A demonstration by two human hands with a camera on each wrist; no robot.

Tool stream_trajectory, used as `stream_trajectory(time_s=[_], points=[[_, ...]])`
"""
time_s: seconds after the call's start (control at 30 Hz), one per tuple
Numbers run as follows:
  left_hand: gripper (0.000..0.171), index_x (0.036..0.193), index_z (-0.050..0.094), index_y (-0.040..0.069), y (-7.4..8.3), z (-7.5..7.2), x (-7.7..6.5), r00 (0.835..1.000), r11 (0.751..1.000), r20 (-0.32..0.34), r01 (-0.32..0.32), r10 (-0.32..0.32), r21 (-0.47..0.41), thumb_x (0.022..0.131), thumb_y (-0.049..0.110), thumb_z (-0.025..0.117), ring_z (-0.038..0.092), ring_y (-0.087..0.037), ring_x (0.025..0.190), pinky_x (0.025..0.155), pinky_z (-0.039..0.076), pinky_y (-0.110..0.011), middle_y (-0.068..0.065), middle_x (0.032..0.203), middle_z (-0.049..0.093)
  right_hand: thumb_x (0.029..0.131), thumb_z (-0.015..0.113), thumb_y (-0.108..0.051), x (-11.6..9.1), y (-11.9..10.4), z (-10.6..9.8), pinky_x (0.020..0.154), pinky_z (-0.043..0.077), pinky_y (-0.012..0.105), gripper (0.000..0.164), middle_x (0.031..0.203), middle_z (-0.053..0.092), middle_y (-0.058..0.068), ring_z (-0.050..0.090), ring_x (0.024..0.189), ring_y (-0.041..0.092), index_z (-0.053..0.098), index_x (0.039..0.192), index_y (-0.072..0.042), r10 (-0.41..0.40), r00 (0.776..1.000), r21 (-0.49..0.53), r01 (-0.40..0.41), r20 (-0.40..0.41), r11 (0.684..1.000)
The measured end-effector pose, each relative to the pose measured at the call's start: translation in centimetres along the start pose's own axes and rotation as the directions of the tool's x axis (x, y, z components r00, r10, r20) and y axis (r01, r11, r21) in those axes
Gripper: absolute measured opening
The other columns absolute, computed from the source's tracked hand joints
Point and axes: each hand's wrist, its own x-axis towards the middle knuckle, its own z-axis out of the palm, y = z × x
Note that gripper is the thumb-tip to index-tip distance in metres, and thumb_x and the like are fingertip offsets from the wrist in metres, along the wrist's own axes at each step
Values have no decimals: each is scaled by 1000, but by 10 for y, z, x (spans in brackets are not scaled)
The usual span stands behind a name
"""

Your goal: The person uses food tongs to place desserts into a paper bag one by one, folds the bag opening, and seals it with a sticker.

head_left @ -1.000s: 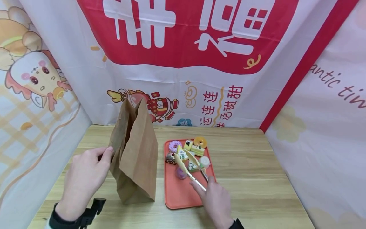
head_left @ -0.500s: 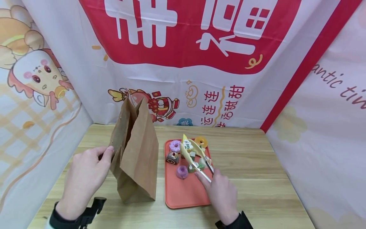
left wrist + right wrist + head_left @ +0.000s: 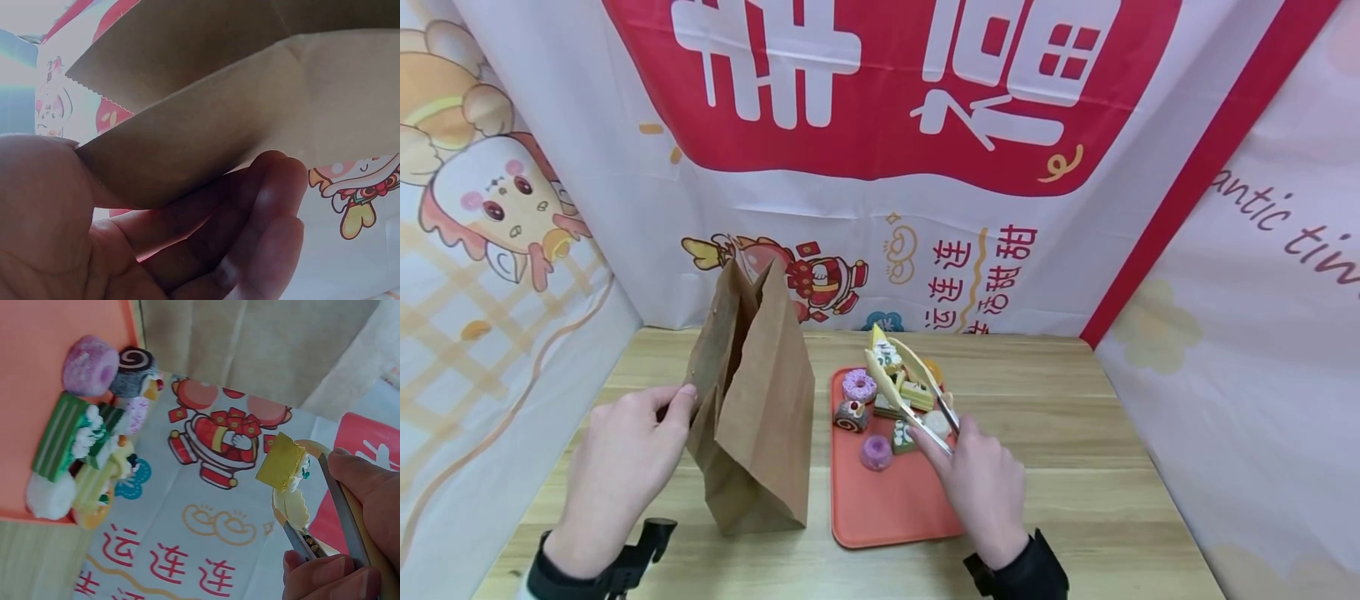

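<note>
My left hand (image 3: 625, 450) pinches the rim of an upright brown paper bag (image 3: 767, 417) at its left side. In the left wrist view the thumb lies on one face of the paper and curled fingers (image 3: 275, 194) lie behind it, with the bag's mouth spread apart. My right hand (image 3: 985, 492) grips a pair of tongs (image 3: 887, 384) with cream-coloured tips. Between those tips is a yellow cake slice (image 3: 281, 464) topped with white cream and green bits. The slice is held up above the far end of an orange-red tray (image 3: 887, 508).
On the tray sit a sprinkled purple doughnut (image 3: 859, 386), a chocolate roll (image 3: 851, 416), a plain purple doughnut (image 3: 876, 452), a green cake slice (image 3: 904, 437) and a white round sweet (image 3: 937, 423). Printed cloth walls (image 3: 820, 200) stand behind and beside the wooden table (image 3: 1060, 467).
The tongs have lifted the yellow cake slice up from among the sweets, toward the tray's far edge. My right hand has moved slightly right and away. The left hand and bag have stayed put.
</note>
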Motion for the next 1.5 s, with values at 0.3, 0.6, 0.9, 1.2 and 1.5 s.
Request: stream_trajectory(time_s=[0.3, 0.6, 0.9, 1.2, 1.5], points=[[44, 106, 75, 10, 3, -2, -1, 1000, 1000, 23, 5, -5, -1, 104, 40, 43, 55, -27, 69, 47, 36, -35, -3, 71, 59, 85, 61, -68, 15, -15, -18, 38, 19, 31, 62, 49, 34, -2, 31, 36, 13, 56, 83, -6, -88, 992, 38, 92, -90, 995], [45, 83, 69, 15, 3, -4, -2, 1000, 1000, 28, 7, -8, 7, 104, 42, 40, 50, -25, 61, 45, 33, -35, -1, 57, 45, 83, 68, -63, 37, -48, -44, 35, 18, 28, 58, 49, 30, -5, 26, 35, 9, 46, 72, -11, -232, 950, 22, 241, -209, 970], [45, 77, 65, 18, 1, -6, -2, 1000, 1000, 25, 0, -1, 13, 104, 42, 39, 51, -25, 63, 46, 32, -35, -2, 57, 42, 80, 62, -72, 50, -100, -59, 33, 19, 28, 65, 48, 25, -6, 26, 33, 10, 47, 74, -10, -350, 890, -45, 353, -293, 935], [44, 69, 61, 20, 2, -7, -1, 1000, 1000, -13, -21, 21, 16, 104, 38, 42, 51, -27, 63, 47, 32, -35, -2, 57, 43, 81, 54, -77, 59, -128, -54, 33, 20, 27, 67, 48, 27, -4, 27, 33, 11, 40, 70, -12, -386, 894, -72, 380, -227, 922], [45, 68, 59, 19, 2, -7, -4, 1000, 1000, 4, -17, 17, 15, 104, 39, 41, 48, -24, 59, 45, 31, -35, -2, 57, 42, 82, 55, -76, 61, -133, -47, 34, 18, 27, 66, 47, 26, -5, 26, 33, 11, 39, 67, -13, -403, 894, -108, 389, -194, 915]])
